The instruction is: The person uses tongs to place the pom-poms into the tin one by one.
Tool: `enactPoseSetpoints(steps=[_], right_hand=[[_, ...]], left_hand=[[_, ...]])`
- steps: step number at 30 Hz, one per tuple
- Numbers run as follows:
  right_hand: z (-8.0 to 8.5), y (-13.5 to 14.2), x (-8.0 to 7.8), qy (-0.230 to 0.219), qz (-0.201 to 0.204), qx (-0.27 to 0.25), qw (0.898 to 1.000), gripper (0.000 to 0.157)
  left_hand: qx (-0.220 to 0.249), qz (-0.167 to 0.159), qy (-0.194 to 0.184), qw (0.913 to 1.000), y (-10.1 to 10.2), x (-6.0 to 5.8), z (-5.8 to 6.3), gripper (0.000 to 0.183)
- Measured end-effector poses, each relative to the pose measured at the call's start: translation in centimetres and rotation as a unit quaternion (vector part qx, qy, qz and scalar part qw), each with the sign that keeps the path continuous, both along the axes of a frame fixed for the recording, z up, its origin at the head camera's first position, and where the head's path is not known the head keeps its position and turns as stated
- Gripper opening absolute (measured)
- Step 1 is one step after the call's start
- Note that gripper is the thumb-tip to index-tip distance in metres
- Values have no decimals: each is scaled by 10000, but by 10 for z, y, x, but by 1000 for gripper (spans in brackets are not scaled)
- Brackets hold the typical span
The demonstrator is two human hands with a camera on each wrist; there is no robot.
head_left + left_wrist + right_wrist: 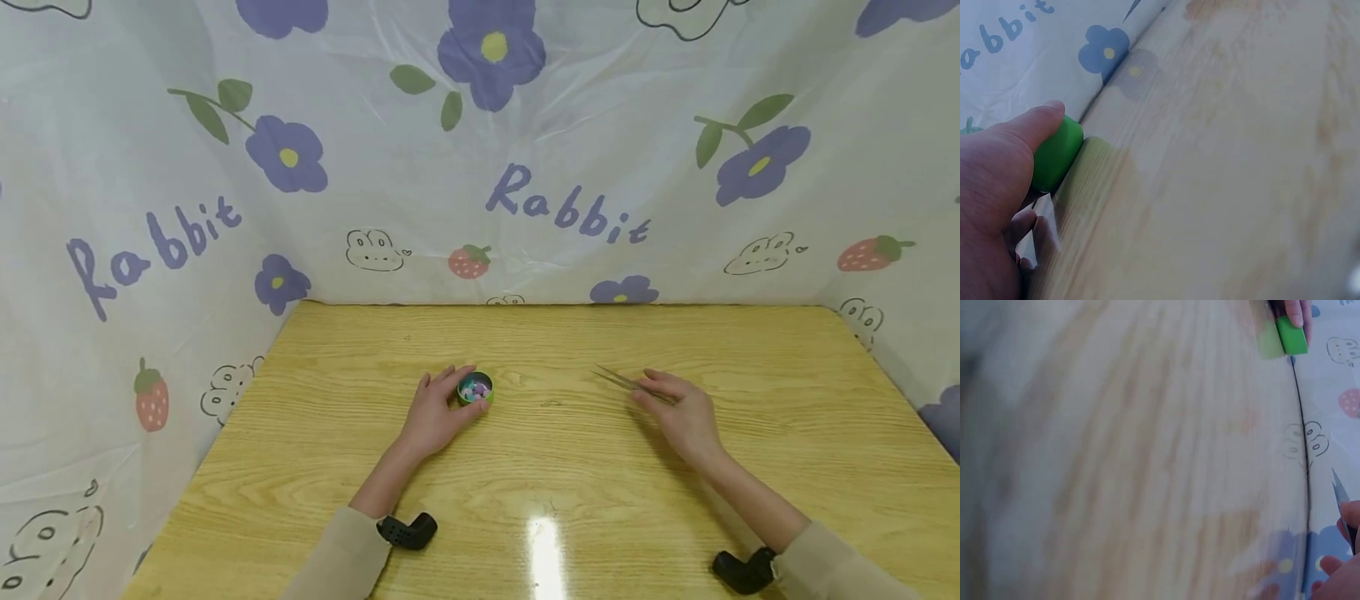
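Observation:
A small round green container (459, 398) stands on the table, with several small beads (477, 389) in purple, teal and white inside it. My left hand (441, 414) grips its side, thumb at the near edge and fingers at the far edge. In the left wrist view the green wall of the container (1060, 153) shows beside the thumb. To the right, my right hand (688, 419) pinches a pair of thin metal tweezers (617, 377). The tips of the tweezers point left toward the container, held apart from it. The right wrist view shows the tweezers (1341, 497) only at its edge.
The wooden table (555, 467) has a glossy surface with a bright reflection near its front. A white curtain (420, 183) printed with flowers, strawberries and rabbits hangs behind the table and along its sides. Black wrist cameras (408, 531) sit at both sleeves.

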State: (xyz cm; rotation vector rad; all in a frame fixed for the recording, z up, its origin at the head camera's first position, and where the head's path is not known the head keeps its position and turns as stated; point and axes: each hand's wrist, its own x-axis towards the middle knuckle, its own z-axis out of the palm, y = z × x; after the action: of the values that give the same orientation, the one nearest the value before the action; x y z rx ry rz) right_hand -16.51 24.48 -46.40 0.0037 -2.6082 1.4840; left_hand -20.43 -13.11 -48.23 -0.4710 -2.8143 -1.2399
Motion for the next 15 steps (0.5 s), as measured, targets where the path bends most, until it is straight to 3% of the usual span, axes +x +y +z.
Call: enactPoseSetpoints(steps=[15], right_hand=[[-11,9,3,134,-128,514,9985,33]], left_hand=[[21,-3,-75,10000,0,2,0,67]])
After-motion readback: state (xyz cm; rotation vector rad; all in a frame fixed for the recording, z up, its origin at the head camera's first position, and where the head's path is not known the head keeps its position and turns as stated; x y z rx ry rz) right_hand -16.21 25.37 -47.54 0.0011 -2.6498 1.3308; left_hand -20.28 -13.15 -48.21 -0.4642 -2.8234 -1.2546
